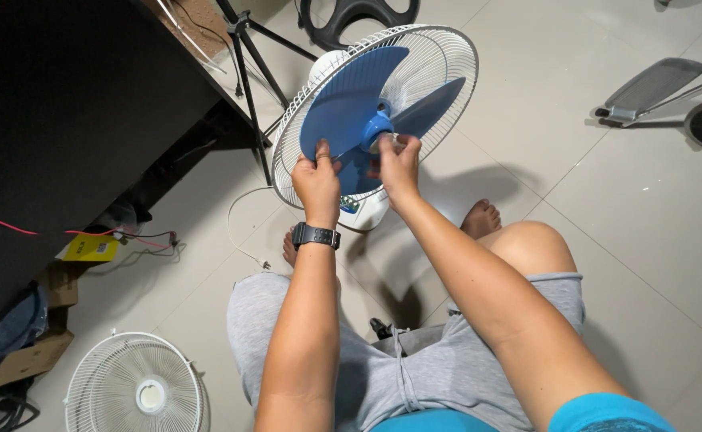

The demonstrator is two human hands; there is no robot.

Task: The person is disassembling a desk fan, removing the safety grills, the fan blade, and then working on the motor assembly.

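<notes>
Gripping the blue fan blade (343,96), left hand (316,180) closed; right hand (399,164) pinches the clear hub cap (388,142)

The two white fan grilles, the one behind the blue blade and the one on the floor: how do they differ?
The rear grille is mounted on the fan and stands tilted, while the loose grille lies flat on the tiled floor. The rear grille has the blue blade in front of it, gripped by the left hand, with the right hand at the hub; the loose grille is untouched. Both are round, white wire.
</notes>
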